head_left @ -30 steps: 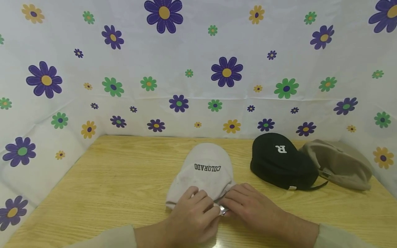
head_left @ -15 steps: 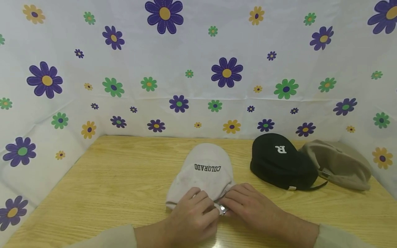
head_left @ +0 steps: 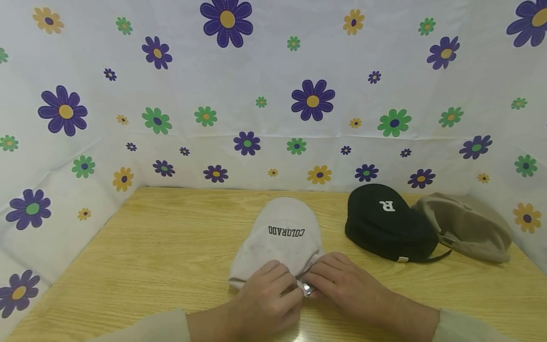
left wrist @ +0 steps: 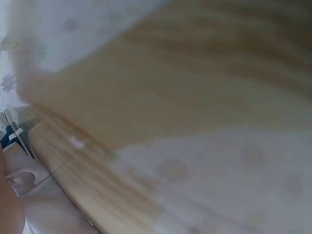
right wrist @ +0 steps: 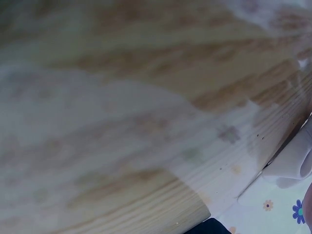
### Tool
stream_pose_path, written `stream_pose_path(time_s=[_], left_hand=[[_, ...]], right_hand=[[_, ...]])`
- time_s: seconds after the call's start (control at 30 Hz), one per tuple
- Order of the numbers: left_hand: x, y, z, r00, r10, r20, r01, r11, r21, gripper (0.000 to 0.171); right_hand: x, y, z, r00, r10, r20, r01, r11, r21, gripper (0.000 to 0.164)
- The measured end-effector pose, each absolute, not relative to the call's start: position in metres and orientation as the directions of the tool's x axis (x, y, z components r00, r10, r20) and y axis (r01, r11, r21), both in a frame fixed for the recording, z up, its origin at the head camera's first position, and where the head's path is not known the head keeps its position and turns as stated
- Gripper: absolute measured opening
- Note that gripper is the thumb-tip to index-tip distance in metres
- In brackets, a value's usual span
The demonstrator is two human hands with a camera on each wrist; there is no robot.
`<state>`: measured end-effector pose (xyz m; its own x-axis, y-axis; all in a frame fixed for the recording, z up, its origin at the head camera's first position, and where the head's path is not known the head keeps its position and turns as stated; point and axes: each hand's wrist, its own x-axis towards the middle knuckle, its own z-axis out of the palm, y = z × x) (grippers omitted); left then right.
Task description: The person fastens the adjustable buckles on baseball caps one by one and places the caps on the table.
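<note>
A light grey baseball cap (head_left: 285,247) lettered COLORADO lies at the table's front middle, its lettering upside down to me. At its near edge a shiny metal buckle (head_left: 306,288) shows between both hands. With curled fingers my left hand (head_left: 270,297) pinches the cap's back strap just left of the buckle. My right hand (head_left: 348,285) grips the strap and cap edge at the buckle's right side. The fingertips and most of the strap are hidden by the hands. Both wrist views show mainly blurred table and cloth, without the cap's strap.
A black cap (head_left: 384,228) with a white R stands to the right, its loose strap trailing on the wooden table (head_left: 162,247). Against it leans a brown cap (head_left: 474,225). A flower-printed cloth (head_left: 252,61) walls the back and sides.
The left hand's fingers have curled in slightly and shifted a little to the right. The right hand, the grey cap and the other caps look unchanged.
</note>
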<state>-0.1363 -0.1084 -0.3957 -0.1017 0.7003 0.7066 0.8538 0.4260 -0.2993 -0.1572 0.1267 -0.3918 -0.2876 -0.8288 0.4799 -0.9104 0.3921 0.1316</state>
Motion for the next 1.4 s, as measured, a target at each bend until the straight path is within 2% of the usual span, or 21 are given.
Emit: stream_pose_path(time_s=[0.23,1.03,1.27,1.4], left_hand=[[-0.1377,-0.1066,-0.3960,-0.078,0.702,0.708,0.857,0.409,-0.312,0.016],[-0.1372,-0.1084,-0.3969,-0.074,0.713,0.698,0.866,0.393,-0.310,0.012],[-0.1376,-0.1097,-0.3966,-0.051,0.720,0.692,0.850,0.395,-0.349,0.013],[-0.1369,-0.1099,-0.3960,-0.067,0.705,0.706,0.843,0.419,-0.338,0.012]], right_hand=[[-0.1566,0.1262,-0.3923,-0.276,-0.822,0.498,-0.914,0.385,0.129,0.029],[-0.1570,0.1258,-0.3930,-0.254,-0.831,0.494,-0.931,0.349,0.108,0.026],[-0.1568,0.1269,-0.3928,-0.268,-0.841,0.470,-0.931,0.352,0.100,0.026],[-0.1566,0.1266,-0.3922,-0.275,-0.837,0.472,-0.929,0.358,0.093,0.025]])
